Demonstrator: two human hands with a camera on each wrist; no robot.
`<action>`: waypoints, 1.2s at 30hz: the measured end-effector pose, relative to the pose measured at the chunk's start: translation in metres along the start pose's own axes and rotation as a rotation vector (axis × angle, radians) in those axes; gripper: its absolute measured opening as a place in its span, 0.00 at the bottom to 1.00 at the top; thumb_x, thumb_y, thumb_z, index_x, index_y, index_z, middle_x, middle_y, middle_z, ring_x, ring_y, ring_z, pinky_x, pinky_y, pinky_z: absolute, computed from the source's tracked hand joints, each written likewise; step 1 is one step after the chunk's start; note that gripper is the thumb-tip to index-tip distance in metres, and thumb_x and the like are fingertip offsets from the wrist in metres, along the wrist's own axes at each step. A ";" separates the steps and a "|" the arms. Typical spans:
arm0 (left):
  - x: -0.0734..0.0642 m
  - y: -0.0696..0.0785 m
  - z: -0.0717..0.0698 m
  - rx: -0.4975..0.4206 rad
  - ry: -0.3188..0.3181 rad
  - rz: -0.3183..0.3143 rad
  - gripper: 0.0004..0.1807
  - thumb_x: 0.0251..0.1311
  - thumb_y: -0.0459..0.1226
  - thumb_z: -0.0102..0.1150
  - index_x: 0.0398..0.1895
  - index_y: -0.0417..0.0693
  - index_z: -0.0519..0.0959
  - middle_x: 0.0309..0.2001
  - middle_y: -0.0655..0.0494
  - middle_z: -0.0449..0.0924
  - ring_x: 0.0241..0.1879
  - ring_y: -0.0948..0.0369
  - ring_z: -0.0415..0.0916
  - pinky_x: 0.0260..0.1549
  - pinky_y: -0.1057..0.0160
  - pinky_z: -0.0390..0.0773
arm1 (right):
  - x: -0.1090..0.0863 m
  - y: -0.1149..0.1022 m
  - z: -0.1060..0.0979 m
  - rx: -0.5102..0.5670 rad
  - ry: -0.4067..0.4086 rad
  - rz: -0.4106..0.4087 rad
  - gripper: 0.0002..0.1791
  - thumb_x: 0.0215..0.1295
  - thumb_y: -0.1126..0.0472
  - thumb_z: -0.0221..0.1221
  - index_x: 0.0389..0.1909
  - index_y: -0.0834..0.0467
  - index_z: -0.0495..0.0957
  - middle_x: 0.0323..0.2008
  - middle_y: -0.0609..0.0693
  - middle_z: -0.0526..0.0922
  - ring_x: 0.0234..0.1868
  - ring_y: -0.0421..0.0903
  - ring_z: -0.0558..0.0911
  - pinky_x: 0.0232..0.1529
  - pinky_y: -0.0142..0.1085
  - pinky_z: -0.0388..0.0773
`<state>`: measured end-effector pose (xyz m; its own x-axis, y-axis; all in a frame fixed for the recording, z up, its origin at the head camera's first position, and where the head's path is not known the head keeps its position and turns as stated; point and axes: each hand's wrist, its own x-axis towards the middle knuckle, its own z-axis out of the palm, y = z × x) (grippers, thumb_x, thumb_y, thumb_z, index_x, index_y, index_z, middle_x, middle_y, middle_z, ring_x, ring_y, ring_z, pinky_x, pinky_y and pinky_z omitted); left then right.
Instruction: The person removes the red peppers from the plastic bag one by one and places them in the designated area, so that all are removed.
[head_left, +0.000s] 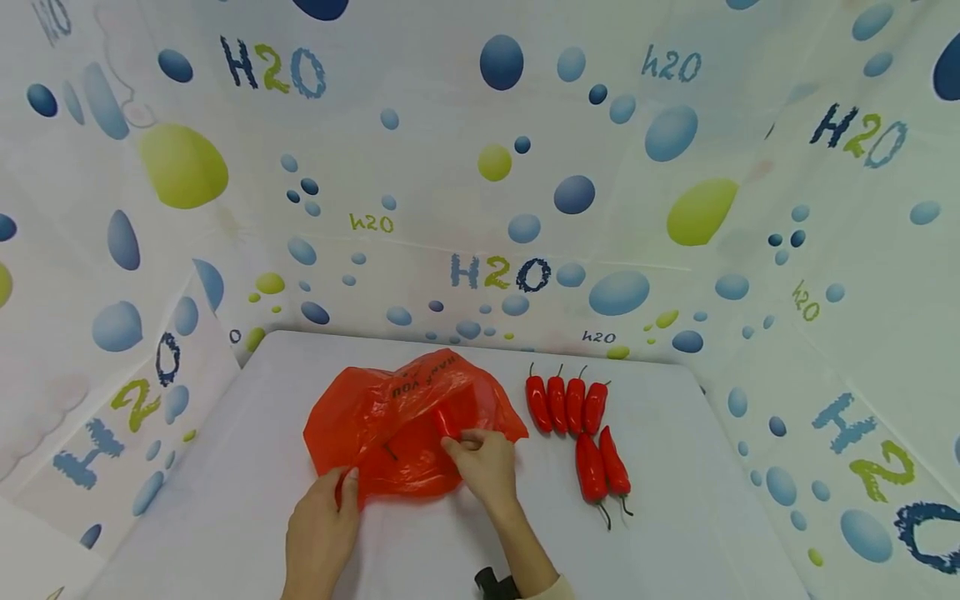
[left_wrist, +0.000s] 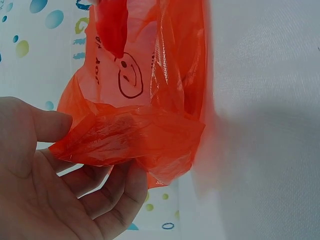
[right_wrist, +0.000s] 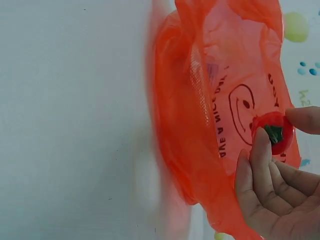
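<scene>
A red plastic bag (head_left: 352,417) with dark printing lies on the white table, its mouth spread toward me. My left hand (head_left: 322,521) pinches the bag's left edge between thumb and fingers, as the left wrist view also shows at the bag's rim (left_wrist: 125,135). In my right hand (head_left: 486,468) is a red chili pepper (head_left: 446,421), held at its green stem end, with the tip pointing into the bag's opening. The right wrist view shows the pepper (right_wrist: 280,134) end-on between thumb and fingers. A printed smiley face shows on the bag's inside.
To the right of the bag, several red chili peppers (head_left: 566,404) lie in a row, with two more peppers (head_left: 591,468) just below them. A black object (head_left: 495,583) shows by my right wrist. Behind the white table (head_left: 675,467) hangs a patterned sheet (head_left: 420,167).
</scene>
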<state>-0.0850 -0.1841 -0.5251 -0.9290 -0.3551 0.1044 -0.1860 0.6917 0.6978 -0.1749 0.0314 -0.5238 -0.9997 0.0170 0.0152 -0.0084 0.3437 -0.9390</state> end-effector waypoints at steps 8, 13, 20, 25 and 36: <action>-0.001 0.002 -0.001 -0.004 0.000 0.001 0.20 0.80 0.44 0.48 0.55 0.37 0.82 0.51 0.37 0.85 0.50 0.36 0.82 0.50 0.33 0.77 | -0.010 0.002 -0.008 0.011 0.016 -0.023 0.22 0.63 0.52 0.73 0.50 0.65 0.87 0.35 0.51 0.89 0.33 0.43 0.86 0.34 0.38 0.86; 0.000 0.003 -0.001 0.001 -0.022 -0.003 0.21 0.80 0.45 0.48 0.56 0.36 0.81 0.52 0.37 0.85 0.50 0.36 0.82 0.51 0.33 0.77 | -0.013 0.003 -0.012 0.006 0.037 -0.033 0.23 0.63 0.51 0.73 0.50 0.65 0.88 0.33 0.50 0.89 0.30 0.42 0.87 0.32 0.35 0.85; -0.002 0.003 0.000 -0.003 -0.017 -0.001 0.21 0.80 0.45 0.48 0.55 0.37 0.82 0.51 0.37 0.85 0.50 0.36 0.82 0.50 0.33 0.77 | -0.019 0.005 -0.016 0.039 0.040 -0.027 0.23 0.64 0.52 0.72 0.50 0.66 0.87 0.29 0.49 0.89 0.28 0.56 0.88 0.28 0.34 0.82; -0.002 0.004 0.000 -0.004 -0.020 0.001 0.21 0.80 0.45 0.48 0.56 0.36 0.81 0.52 0.37 0.85 0.51 0.36 0.82 0.51 0.33 0.77 | -0.023 0.005 -0.020 0.050 0.045 -0.021 0.22 0.64 0.51 0.72 0.50 0.64 0.88 0.27 0.48 0.87 0.26 0.55 0.88 0.29 0.34 0.81; 0.000 0.005 0.002 0.003 -0.044 -0.005 0.21 0.80 0.45 0.48 0.56 0.36 0.81 0.51 0.37 0.85 0.49 0.37 0.82 0.50 0.33 0.77 | -0.027 0.008 -0.029 0.050 0.076 -0.022 0.22 0.65 0.50 0.72 0.51 0.62 0.88 0.28 0.48 0.87 0.27 0.52 0.88 0.29 0.32 0.82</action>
<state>-0.0866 -0.1797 -0.5231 -0.9412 -0.3305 0.0695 -0.1917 0.6922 0.6958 -0.1472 0.0610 -0.5222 -0.9948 0.0820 0.0602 -0.0332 0.2973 -0.9542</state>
